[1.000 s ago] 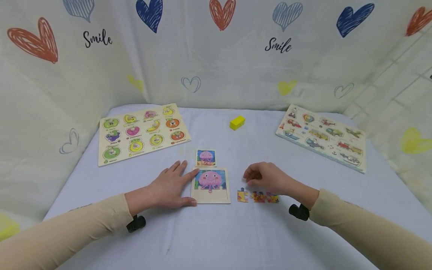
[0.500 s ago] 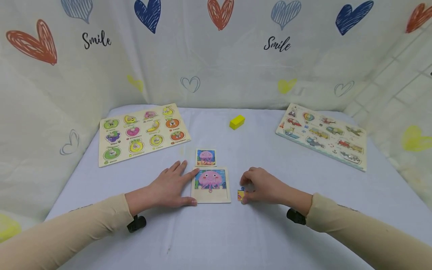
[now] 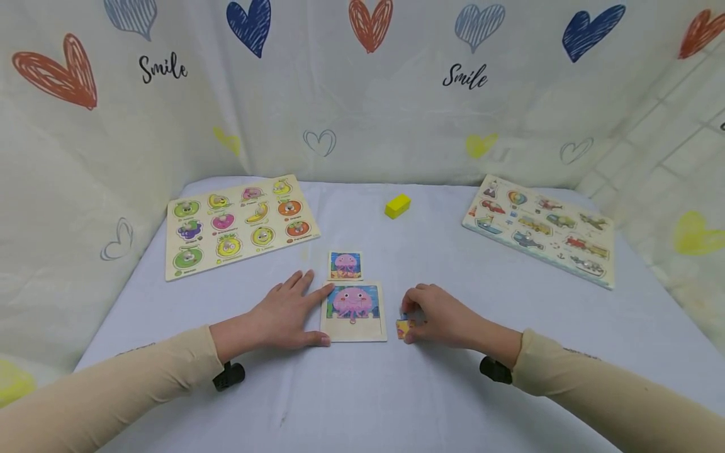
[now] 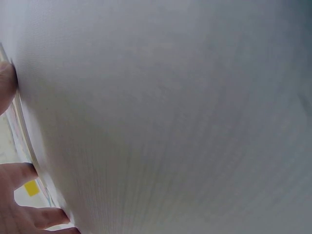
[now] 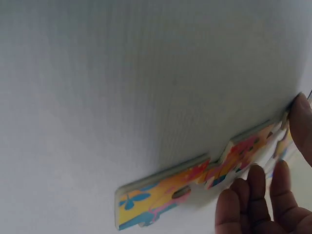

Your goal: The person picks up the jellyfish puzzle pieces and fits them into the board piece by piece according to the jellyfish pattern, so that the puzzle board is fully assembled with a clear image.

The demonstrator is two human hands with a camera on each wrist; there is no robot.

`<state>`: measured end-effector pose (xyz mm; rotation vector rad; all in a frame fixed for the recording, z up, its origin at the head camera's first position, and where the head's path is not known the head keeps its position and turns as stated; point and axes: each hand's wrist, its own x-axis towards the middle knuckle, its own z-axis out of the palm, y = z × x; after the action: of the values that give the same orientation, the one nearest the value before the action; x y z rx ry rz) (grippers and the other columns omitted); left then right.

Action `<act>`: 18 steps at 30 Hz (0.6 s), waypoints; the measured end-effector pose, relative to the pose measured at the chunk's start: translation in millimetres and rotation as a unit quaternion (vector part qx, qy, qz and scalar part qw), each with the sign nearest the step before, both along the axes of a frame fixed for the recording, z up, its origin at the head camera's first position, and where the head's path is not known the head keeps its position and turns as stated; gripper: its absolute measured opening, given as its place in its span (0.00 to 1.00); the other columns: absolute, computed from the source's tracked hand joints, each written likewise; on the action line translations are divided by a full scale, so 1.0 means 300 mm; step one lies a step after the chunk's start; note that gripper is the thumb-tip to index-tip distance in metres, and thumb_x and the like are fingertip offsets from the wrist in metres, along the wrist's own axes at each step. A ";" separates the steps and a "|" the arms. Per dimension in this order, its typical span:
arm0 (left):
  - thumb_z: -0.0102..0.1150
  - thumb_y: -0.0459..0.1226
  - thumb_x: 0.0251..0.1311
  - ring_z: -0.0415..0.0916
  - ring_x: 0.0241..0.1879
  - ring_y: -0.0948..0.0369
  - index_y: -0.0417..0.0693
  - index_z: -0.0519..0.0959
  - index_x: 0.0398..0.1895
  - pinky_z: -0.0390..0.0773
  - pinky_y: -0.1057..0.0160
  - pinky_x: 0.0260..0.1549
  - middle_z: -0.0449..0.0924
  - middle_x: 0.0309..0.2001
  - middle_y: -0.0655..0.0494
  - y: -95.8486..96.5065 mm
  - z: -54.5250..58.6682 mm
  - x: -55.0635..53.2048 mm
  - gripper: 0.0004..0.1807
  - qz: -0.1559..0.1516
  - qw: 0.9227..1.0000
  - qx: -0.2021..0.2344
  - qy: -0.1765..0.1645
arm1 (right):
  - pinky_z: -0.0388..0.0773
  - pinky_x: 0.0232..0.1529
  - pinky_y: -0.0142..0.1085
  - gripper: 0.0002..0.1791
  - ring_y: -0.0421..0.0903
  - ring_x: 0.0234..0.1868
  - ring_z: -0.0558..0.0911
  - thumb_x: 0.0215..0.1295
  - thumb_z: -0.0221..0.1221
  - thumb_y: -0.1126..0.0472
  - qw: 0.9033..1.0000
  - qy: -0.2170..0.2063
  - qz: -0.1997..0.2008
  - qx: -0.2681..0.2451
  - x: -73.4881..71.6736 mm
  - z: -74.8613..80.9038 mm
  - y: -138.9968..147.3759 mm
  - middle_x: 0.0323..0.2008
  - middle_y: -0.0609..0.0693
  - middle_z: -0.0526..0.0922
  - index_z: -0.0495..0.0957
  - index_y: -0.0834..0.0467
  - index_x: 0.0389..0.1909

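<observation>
A square wooden puzzle tray [image 3: 354, 331] lies mid-table, a pink jellyfish picture filling its upper part and bare wood below. My left hand [image 3: 286, 313] rests flat beside it, index fingertip on the top left corner and thumb at the lower left edge. Just right of the tray, my right hand [image 3: 442, 316] pinches a yellow and orange jigsaw piece [image 3: 402, 328] between thumb and fingers. Two more colourful jigsaw pieces, a nearer one [image 5: 156, 195] and a farther one [image 5: 243, 151], lie under that hand in the right wrist view; the hand hides them in the head view.
A small jellyfish picture card [image 3: 345, 265] touches the tray's far edge. Behind stands a yellow block [image 3: 398, 206]. A fruit puzzle board [image 3: 240, 226] lies at the back left, a vehicle puzzle board [image 3: 544, 229] at the back right. A printed curtain [image 3: 362, 94] hangs behind the table.
My right hand has come down and slightly left, taken hold of the nearest jigsaw piece and shifted it a little toward the tray. The left hand stays put.
</observation>
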<state>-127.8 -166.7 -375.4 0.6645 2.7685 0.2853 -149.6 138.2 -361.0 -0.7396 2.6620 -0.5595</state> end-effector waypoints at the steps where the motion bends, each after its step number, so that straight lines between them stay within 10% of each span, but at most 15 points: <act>1: 0.66 0.63 0.58 0.50 0.78 0.33 0.51 0.60 0.80 0.61 0.31 0.70 0.51 0.79 0.31 0.000 0.000 0.000 0.52 0.000 1.000 0.001 0.000 | 0.76 0.45 0.38 0.19 0.43 0.41 0.74 0.50 0.79 0.59 1.000 -0.004 -0.002 -0.006 0.002 -0.001 -0.001 0.36 0.44 0.79 0.78 0.55 0.38; 18: 0.66 0.63 0.58 0.49 0.78 0.33 0.52 0.59 0.80 0.60 0.31 0.70 0.51 0.79 0.32 0.002 0.002 0.004 0.52 0.005 1.000 0.002 -0.005 | 0.78 0.32 0.31 0.11 0.42 0.35 0.77 0.61 0.69 0.69 0.990 -0.079 -0.002 -0.115 -0.004 -0.009 0.013 0.33 0.46 0.82 0.80 0.54 0.40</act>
<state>-126.7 -166.0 -374.6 0.6495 2.7621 0.2951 -150.8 142.3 -363.8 -0.7199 2.4801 -0.8996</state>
